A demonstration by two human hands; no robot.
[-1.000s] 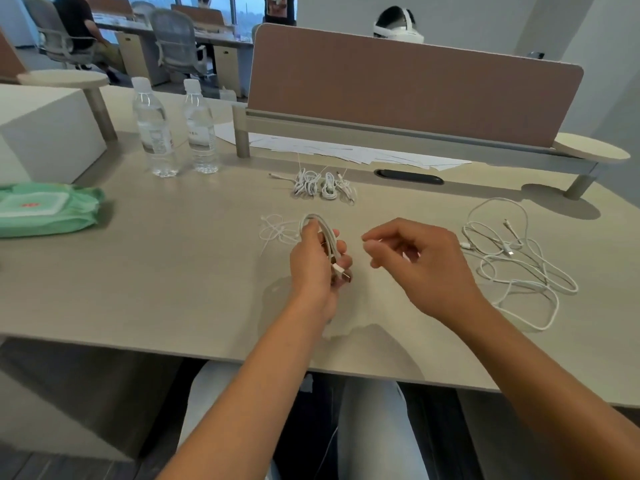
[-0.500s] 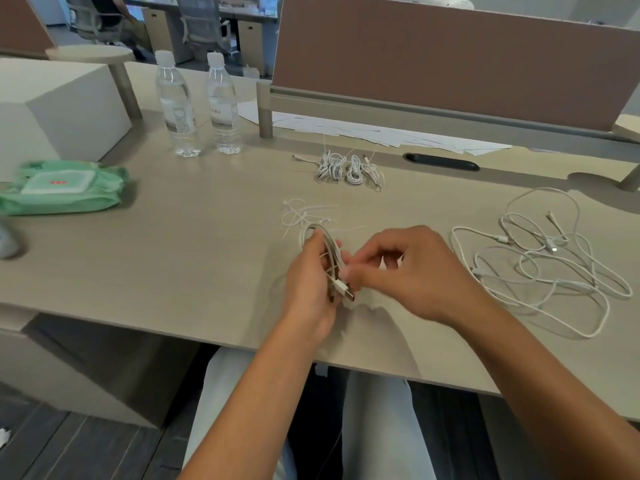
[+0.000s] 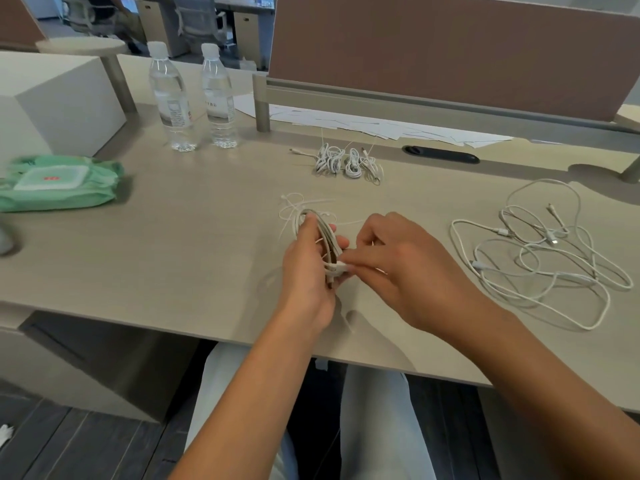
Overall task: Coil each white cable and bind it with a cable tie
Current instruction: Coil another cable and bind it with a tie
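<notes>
Coiled white cable [image 3: 320, 237] sitting in my left hand [image 3: 308, 271], just above surface [image 3: 173, 244], long axis running away from me, loop end pointing far. Left fingers clenching round bundle so turns are not springing loose. Right hand [image 3: 398, 268] pinching white bit at near end, likely cable tie, too small to tell. Bound coils [image 3: 346, 162] lying beyond; loose cables [image 3: 540, 258] waiting right.

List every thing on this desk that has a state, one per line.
Coiled white cable: held in left hand, not visibly tied.
Right hand: pinching at the coil.
Tangle of loose white cables: uncoiled, lying on desk.
Bundled white cables: coiled, tied.
Loose thin white cable ties: unused, behind the hands.
Two clear plastic water bottles: upright, capped.
Green wet-wipe pack: flap closed.
</notes>
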